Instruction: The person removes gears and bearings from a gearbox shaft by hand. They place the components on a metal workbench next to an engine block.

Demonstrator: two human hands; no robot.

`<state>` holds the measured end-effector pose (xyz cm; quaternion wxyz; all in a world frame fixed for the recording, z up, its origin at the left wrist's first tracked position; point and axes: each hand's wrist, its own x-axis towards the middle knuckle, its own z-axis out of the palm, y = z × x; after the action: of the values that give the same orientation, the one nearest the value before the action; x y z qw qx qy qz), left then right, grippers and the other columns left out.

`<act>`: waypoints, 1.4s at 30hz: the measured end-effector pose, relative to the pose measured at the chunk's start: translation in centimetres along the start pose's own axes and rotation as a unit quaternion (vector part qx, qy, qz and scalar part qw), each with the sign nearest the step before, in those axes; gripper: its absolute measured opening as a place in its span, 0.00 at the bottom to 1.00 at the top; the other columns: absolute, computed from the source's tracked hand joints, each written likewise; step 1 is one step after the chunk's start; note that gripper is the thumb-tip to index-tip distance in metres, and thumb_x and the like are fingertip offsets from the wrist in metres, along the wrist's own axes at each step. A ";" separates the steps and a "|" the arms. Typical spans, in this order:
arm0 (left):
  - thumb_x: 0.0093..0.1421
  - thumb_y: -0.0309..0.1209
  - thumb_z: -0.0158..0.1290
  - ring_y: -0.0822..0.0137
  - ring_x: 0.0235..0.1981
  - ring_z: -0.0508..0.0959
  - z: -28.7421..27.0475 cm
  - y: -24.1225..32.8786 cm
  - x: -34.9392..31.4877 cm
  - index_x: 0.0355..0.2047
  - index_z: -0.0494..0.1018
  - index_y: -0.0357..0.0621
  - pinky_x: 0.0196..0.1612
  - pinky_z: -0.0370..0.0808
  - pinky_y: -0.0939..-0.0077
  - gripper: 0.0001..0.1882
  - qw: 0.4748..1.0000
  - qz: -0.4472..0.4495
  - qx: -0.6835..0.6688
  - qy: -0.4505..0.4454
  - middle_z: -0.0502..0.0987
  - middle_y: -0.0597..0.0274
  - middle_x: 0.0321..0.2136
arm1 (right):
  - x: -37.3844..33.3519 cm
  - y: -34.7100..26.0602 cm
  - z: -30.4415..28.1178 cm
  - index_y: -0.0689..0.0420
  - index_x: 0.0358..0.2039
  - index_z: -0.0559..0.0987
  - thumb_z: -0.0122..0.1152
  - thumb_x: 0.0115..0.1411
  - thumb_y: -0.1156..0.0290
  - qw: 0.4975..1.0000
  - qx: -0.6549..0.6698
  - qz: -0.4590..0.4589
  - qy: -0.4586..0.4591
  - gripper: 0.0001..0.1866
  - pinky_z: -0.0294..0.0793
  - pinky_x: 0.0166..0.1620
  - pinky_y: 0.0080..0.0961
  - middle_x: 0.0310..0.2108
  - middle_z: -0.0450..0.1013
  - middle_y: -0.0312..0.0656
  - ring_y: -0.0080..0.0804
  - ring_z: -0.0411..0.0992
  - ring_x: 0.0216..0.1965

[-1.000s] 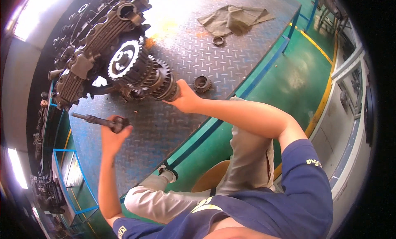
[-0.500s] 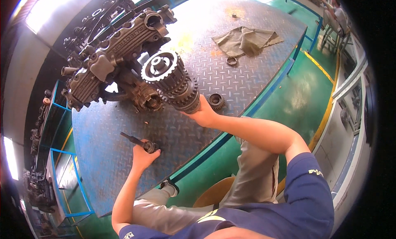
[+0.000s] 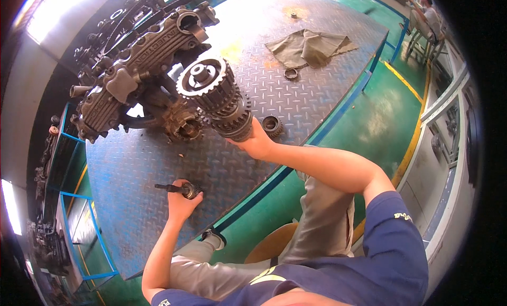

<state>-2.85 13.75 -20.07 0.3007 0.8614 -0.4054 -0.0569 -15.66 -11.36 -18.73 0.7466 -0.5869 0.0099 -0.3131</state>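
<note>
My right hand grips the lower end of a heavy gear cluster shaft, a stack of toothed gears tilted up and away from me over the steel checker-plate table. My left hand is closed around a short dark shaft with a small gear at its near end, held just above the table near the front edge. Behind the gear cluster lies a greasy grey gearbox housing with dark parts around it.
A loose bearing ring lies right of my right hand. Farther back are a small ring and an olive rag. A blue metal frame stands at the left. Green floor with a yellow line runs right; another person sits far back.
The gear cluster has swung from lying low beside the housing to pointing up and toward the middle, with my right hand following. My left hand with the short shaft moved right and nearer to me.
</note>
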 end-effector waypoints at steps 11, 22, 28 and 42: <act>0.40 0.30 0.64 0.61 0.37 0.72 0.4 -1.4 -2.1 0.43 0.66 0.35 0.42 0.69 0.70 0.29 0.998 -0.023 -0.042 0.035 0.71 0.52 0.37 | 0.3 0.6 0.3 0.66 0.25 0.73 0.60 0.50 0.74 0.996 -0.045 -0.073 0.004 0.07 0.63 0.27 0.24 0.16 0.65 0.34 0.16 0.58 0.24; 0.49 0.24 0.54 0.74 0.16 0.66 -0.1 6.7 -7.5 0.25 0.68 0.39 0.21 0.62 0.81 0.05 0.995 0.011 -0.019 0.096 0.66 0.63 0.15 | 0.6 0.9 0.2 0.66 0.25 0.74 0.59 0.49 0.72 0.996 -0.047 -0.071 -0.007 0.09 0.66 0.29 0.27 0.16 0.68 0.42 0.19 0.59 0.23; 0.56 0.25 0.48 0.78 0.18 0.67 2.0 9.8 3.1 0.28 0.69 0.38 0.20 0.62 0.85 0.03 0.968 -0.056 -0.235 0.075 0.69 0.66 0.20 | 0.1 1.3 -0.4 0.65 0.25 0.74 0.60 0.49 0.71 0.997 -0.031 -0.064 -0.008 0.09 0.66 0.29 0.25 0.17 0.68 0.40 0.17 0.60 0.24; 0.55 0.27 0.49 0.70 0.24 0.72 13.5 12.5 23.0 0.38 0.75 0.43 0.29 0.69 0.76 0.10 0.960 0.247 -0.116 -0.057 0.76 0.58 0.27 | -1.6 -0.1 -1.3 0.65 0.24 0.75 0.60 0.48 0.74 0.993 -0.018 -0.114 -0.006 0.07 0.67 0.28 0.25 0.19 0.72 0.41 0.16 0.63 0.24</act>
<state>-0.47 -15.55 -20.63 0.3793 0.6890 -0.6128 -0.0767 -17.44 -11.72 -19.58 0.6954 -0.5991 -0.0562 -0.3928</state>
